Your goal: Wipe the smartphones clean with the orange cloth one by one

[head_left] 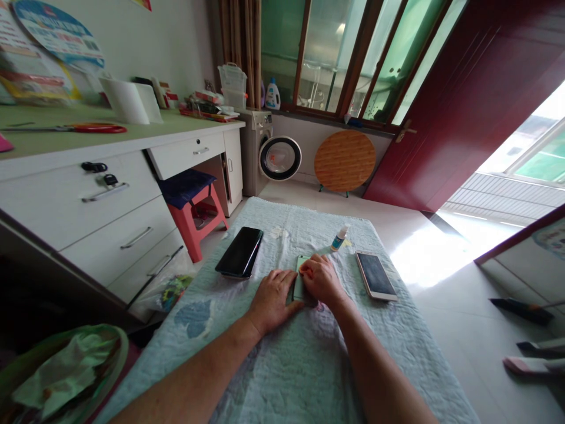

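Observation:
A phone with a pale green surface (300, 290) lies flat on the light blue quilted cloth, partly covered by my hands. My left hand (272, 299) steadies it, with the fingers along its left edge and the thumb at its near end. Over the phone, my right hand (323, 279) is closed, its fingertips pressing a small orange piece (302, 268) onto the surface. Most of that piece is hidden, so its kind cannot be made out. A small spray bottle (339, 238) stands beyond my right hand. To the right rests a white-framed phone (376, 275); to the left, a black phone (241, 253) sits on something thin.
The quilted cloth (282, 365) covers the table in front of me. Left are a white drawer desk (101, 200), a red stool (194, 221) and a waste bin (121, 347). Farther back stand a washing machine with its door open (253, 153) and a round wooden tabletop (345, 160).

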A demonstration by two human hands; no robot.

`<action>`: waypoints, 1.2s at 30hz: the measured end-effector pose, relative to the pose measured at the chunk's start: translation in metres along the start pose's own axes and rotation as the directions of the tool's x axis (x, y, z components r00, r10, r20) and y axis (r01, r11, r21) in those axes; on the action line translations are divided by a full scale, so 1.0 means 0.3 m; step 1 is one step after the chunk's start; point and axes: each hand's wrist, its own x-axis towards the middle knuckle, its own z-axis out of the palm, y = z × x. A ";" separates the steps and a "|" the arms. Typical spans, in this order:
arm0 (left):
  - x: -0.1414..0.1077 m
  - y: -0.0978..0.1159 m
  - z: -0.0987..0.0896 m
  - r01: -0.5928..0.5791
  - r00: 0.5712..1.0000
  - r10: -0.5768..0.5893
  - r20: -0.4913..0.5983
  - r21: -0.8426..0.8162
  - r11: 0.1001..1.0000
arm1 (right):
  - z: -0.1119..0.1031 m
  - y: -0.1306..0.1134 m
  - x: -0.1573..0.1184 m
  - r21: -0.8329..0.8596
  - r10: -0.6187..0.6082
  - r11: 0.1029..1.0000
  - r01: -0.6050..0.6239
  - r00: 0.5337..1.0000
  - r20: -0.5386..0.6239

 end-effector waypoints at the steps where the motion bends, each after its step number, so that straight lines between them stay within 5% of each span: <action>1: -0.001 0.001 -0.001 -0.001 1.000 0.001 0.000 -0.004 1.000 | -0.004 -0.004 0.000 0.014 -0.026 1.000 0.025 0.999 0.022; 10: 0.003 0.000 0.005 -0.004 1.000 0.004 0.003 0.012 1.000 | -0.076 -0.017 0.005 0.155 -0.214 0.973 0.170 0.917 0.336; 14: 0.004 -0.002 0.006 0.001 1.000 -0.001 0.018 0.037 0.999 | -0.092 0.015 0.014 0.231 -0.205 0.968 0.102 0.851 0.484; 16: 0.002 -0.001 0.004 0.006 1.000 -0.007 0.021 0.042 0.999 | -0.091 0.040 0.021 0.247 -0.167 0.968 0.046 0.853 0.494; 21: 0.001 0.004 -0.009 0.006 0.999 -0.007 0.033 0.030 1.000 | -0.084 0.101 0.036 0.221 -0.039 0.974 -0.049 0.926 0.374; 25: 0.002 0.013 -0.022 0.019 0.999 -0.020 0.042 0.018 1.000 | -0.057 0.132 0.042 0.109 0.075 0.990 -0.092 0.985 0.156; 30: 0.002 0.013 -0.019 0.027 0.999 -0.028 0.046 0.027 0.999 | -0.003 0.146 0.034 0.012 0.146 0.989 -0.146 0.986 -0.082; 36: 0.001 -0.001 -0.002 0.017 0.999 -0.017 0.034 0.022 1.000 | 0.015 0.165 0.030 0.047 0.111 0.993 -0.107 0.989 -0.096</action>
